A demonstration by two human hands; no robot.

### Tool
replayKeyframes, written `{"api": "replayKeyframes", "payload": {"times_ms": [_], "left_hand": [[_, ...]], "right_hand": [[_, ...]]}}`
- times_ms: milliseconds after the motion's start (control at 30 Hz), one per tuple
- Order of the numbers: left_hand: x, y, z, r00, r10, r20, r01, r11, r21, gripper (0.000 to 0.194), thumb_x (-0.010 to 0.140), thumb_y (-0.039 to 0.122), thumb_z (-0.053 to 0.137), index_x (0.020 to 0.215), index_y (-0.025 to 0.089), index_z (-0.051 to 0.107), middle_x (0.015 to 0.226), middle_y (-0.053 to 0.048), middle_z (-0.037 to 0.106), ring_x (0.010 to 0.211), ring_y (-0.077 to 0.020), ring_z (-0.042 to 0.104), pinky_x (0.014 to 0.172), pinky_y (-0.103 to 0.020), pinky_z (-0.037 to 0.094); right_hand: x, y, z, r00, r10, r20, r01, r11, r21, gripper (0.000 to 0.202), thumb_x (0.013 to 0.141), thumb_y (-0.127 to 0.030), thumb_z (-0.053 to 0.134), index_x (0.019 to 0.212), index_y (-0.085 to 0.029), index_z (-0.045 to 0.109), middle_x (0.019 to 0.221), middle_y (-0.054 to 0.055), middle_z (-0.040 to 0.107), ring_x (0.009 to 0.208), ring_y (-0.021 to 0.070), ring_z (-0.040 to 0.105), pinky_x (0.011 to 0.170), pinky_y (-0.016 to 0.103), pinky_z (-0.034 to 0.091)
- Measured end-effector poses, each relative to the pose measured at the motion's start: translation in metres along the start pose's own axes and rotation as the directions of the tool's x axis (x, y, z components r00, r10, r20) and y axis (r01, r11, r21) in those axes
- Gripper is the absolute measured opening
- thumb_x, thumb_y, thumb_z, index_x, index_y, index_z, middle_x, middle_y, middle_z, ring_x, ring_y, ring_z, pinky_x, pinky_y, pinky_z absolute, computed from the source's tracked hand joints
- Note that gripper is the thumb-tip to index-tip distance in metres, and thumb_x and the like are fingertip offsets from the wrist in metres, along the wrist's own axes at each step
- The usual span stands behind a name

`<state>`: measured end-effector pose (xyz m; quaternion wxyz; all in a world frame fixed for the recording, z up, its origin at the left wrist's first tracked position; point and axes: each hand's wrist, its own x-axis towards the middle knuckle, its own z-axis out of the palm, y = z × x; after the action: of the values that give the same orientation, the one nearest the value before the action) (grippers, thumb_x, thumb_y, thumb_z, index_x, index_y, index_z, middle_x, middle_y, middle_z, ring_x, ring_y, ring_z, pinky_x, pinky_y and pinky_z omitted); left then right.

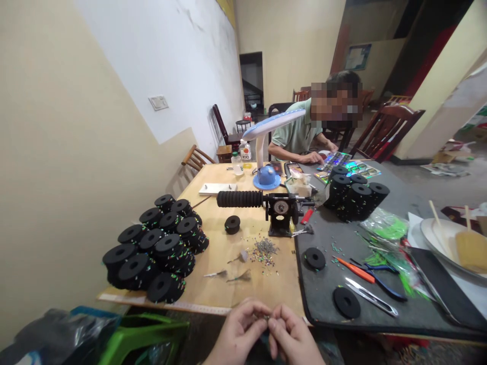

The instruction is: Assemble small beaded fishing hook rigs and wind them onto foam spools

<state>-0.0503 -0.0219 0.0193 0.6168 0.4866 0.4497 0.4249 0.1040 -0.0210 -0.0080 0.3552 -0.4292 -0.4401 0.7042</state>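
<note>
Fingertips meeting at the near edge of a wooden table (220, 248), a worker's left hand (245, 324) and right hand (289, 332) pinch between them a tiny piece (268, 318), too small to identify, in a grip apparently suited to fine control. Just beyond the hands lies a heap of small beads and metal bits (265, 249), likely kept within easy reach. Stacked black foam rolls (173, 256) stand left of the hands, probably parked aside; tweezers (373, 298) lie to their right. Across the table, a co-worker (300, 126) leans over shiny sheets (359, 172).
</note>
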Motion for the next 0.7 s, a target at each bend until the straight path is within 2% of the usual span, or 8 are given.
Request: {"api": "replayKeyframes", "payload": {"times_ms": [100, 267, 367, 433, 500, 700], "left_hand": [[0.000, 0.000, 0.002, 1.000, 0.007, -0.030, -0.007, 1.000, 0.000, 0.023, 0.078, 0.039, 0.073, 0.076, 0.016, 0.069, 0.077, -0.002, 0.060, 0.078, -0.0185, 0.059, 0.075, -0.028, 0.045], [0.001, -0.005, 0.005, 0.992, -0.100, -0.076, 0.093, 0.991, -0.097, 0.028, 0.074, 0.043, 0.075, 0.077, 0.017, 0.066, 0.076, -0.002, 0.063, 0.079, -0.0180, 0.058, 0.074, -0.026, 0.043], [0.002, -0.012, 0.004, 0.979, -0.174, -0.103, 0.157, 0.976, -0.153, 0.031, 0.071, 0.044, 0.078, 0.078, 0.016, 0.066, 0.074, 0.000, 0.061, 0.067, -0.0124, 0.051, 0.059, -0.020, 0.037], [0.003, -0.015, 0.004, 0.970, -0.220, -0.102, 0.198, 0.962, -0.188, 0.034, 0.069, 0.046, 0.079, 0.080, 0.016, 0.066, 0.070, 0.003, 0.058, 0.056, -0.0083, 0.041, 0.050, -0.019, 0.028], [0.003, -0.015, 0.003, 0.966, -0.242, -0.096, 0.217, 0.952, -0.217, 0.036, 0.067, 0.047, 0.079, 0.079, 0.016, 0.066, 0.066, 0.005, 0.054, 0.051, -0.0064, 0.033, 0.048, -0.020, 0.023], [0.003, -0.009, 0.005, 0.965, -0.248, -0.088, 0.221, 0.945, -0.241, 0.037, 0.067, 0.047, 0.080, 0.078, 0.015, 0.066, 0.065, 0.005, 0.052, 0.050, -0.0057, 0.030, 0.049, -0.020, 0.020]], "right_hand": [[0.001, 0.003, 0.000, 1.000, 0.012, 0.020, -0.012, 1.000, 0.010, 0.061, 0.068, -0.082, 0.056, 0.075, -0.022, 0.046, 0.043, -0.009, 0.053, 0.032, 0.0047, 0.027, 0.036, 0.019, 0.015], [0.001, 0.005, 0.001, 1.000, 0.011, 0.013, -0.011, 0.998, 0.062, 0.062, 0.071, -0.082, 0.052, 0.076, -0.020, 0.048, 0.048, -0.005, 0.060, 0.030, 0.0033, 0.028, 0.034, 0.019, 0.013], [0.000, 0.006, 0.002, 1.000, 0.017, -0.002, -0.017, 0.998, 0.064, 0.064, 0.071, -0.083, 0.049, 0.078, -0.019, 0.050, 0.049, -0.004, 0.062, 0.030, 0.0032, 0.028, 0.034, 0.019, 0.012], [0.001, 0.006, 0.003, 1.000, 0.018, -0.009, -0.017, 0.998, 0.059, 0.065, 0.070, -0.084, 0.048, 0.078, -0.019, 0.050, 0.048, -0.004, 0.061, 0.030, 0.0035, 0.028, 0.034, 0.019, 0.012], [0.001, 0.006, 0.005, 1.000, 0.018, -0.015, -0.017, 0.998, 0.068, 0.065, 0.070, -0.085, 0.048, 0.077, -0.020, 0.049, 0.045, -0.005, 0.059, 0.030, 0.0039, 0.026, 0.034, 0.019, 0.012], [0.003, 0.011, 0.009, 0.999, 0.038, -0.014, -0.037, 0.995, 0.092, 0.063, 0.068, -0.086, 0.048, 0.076, -0.023, 0.044, 0.038, -0.010, 0.051, 0.028, 0.0040, 0.020, 0.033, 0.020, 0.009]]}}
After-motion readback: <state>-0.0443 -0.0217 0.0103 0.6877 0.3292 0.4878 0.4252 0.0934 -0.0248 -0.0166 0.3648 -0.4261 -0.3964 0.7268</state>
